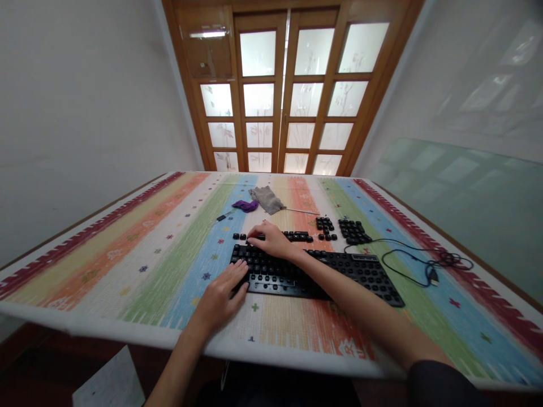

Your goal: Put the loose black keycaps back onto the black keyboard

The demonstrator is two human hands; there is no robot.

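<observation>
Brace the keyboard [339, 270] corner with the flat, spread-fingered left hand [220, 298] and work straight down with the right hand [274, 240] (fingertips bunched, grip unclear) by the loose keycaps [302, 236].

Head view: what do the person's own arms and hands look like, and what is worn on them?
The left hand and the right hand are bare: no gloves, and no ring or watch that I can see. The left forearm is uncovered down to the frame edge. The right forearm is uncovered too; near the elbow a plain dark sleeve begins.
</observation>
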